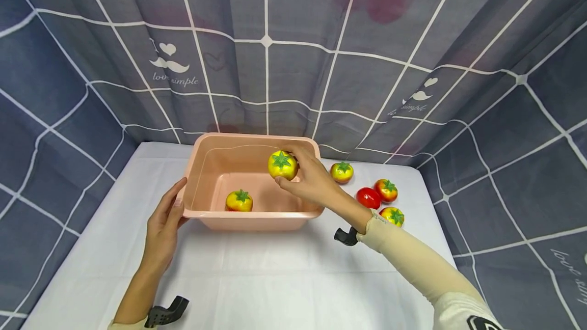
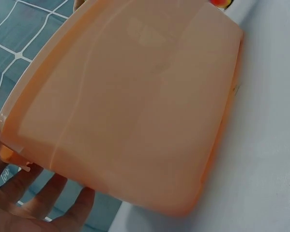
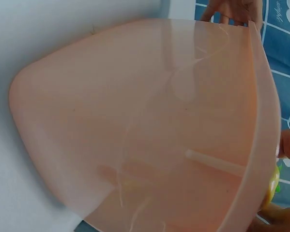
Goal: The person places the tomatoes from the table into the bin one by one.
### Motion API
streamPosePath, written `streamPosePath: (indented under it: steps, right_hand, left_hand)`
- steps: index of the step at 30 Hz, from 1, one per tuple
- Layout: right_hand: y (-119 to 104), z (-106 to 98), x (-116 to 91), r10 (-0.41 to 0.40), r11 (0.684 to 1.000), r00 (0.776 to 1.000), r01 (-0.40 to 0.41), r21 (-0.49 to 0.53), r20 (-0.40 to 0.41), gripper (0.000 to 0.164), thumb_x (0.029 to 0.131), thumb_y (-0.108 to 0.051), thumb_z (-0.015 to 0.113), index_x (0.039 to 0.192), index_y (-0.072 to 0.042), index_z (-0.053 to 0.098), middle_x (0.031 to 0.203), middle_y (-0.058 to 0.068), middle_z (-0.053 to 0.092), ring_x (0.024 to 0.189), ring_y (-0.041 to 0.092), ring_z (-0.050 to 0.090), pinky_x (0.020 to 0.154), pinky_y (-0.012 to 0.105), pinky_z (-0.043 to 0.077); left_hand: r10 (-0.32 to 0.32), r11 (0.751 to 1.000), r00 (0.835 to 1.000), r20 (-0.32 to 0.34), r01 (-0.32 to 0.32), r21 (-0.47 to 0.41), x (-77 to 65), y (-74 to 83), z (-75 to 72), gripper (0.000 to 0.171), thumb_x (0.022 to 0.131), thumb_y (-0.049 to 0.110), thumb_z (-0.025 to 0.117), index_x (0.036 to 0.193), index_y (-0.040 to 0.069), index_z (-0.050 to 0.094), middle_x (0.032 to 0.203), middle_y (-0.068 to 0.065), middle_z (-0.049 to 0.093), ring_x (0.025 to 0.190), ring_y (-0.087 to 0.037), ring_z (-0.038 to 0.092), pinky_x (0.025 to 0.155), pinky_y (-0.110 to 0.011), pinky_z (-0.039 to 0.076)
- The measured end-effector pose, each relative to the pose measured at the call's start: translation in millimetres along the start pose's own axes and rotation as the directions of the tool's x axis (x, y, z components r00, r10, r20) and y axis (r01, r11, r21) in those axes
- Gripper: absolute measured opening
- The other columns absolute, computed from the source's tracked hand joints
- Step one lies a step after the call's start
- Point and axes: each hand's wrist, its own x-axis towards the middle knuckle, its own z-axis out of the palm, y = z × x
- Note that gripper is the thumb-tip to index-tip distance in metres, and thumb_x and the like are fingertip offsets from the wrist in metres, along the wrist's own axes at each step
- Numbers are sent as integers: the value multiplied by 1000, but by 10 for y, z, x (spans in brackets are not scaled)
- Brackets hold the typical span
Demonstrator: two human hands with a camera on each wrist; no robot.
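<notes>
A pink plastic basin (image 1: 257,223) stands on the white-covered table. At its left end my left hand (image 1: 162,223) grips the rim, thumb on top and fingers on the outside; the left wrist view shows those fingers (image 2: 48,193) by the basin's lip. Over the right part of the basin my right hand (image 1: 312,174) holds a yellow tomato (image 1: 282,165) with a green star-shaped top, between thumb and fingers. A second, yellow-red tomato (image 1: 239,201) lies inside on the basin's floor. In the right wrist view, the basin wall hides most of the held tomato (image 3: 273,186).
Right of the basin lie a yellow tomato (image 1: 341,172), a red-orange one (image 1: 386,190), a glossy red fruit (image 1: 368,198) and a yellow-red tomato (image 1: 392,215) partly behind my right sleeve. A grey checked curtain (image 1: 293,75) hangs behind and beside the table.
</notes>
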Motion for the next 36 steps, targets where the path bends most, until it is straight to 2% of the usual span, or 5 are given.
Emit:
streamPosePath:
  steps: [4,10,17,23,36]
  right_hand:
    - [-11,45,42,3,1000,998,-1,-25,57,71,92,-27,83,154,-14,51,147,4,60,131,22,61,116,43,54]
    - [-63,101,93,-6,997,996,13,-73,94,69,93,-31,81,153,-12,52,146,5,62,135,26,58,124,52,43]
    - [-109,124,122,-27,997,995,33,-69,95,66,95,-31,80,151,-11,51,140,4,63,123,22,62,111,45,54]
    - [-128,117,121,6,1000,995,-4,-17,102,72,97,-35,79,157,-13,46,152,11,58,130,32,67,110,45,60]
    - [-24,20,70,56,996,996,-60,59,73,70,97,-32,80,156,-15,47,151,7,57,134,33,66,116,49,56]
  left_hand:
    - [0,1000,1000,6,0,21,-10,-10,9,49,117,24,44,167,24,43,174,1,40,135,6,54,97,-6,54]
    - [0,1000,1000,17,-1,8,-19,-17,11,50,117,24,44,167,23,43,175,0,39,137,6,52,98,-6,54]
    - [-6,1000,1000,3,5,24,-20,-10,19,49,117,24,44,167,24,43,174,0,39,136,6,53,98,-6,54]
    - [-6,1000,1000,-3,6,23,-21,-4,28,49,117,24,44,166,24,43,174,1,40,135,5,55,97,-6,54]
    - [-2,1000,1000,-10,3,24,-25,19,22,49,118,25,43,167,25,43,174,1,40,134,6,56,97,-6,55]
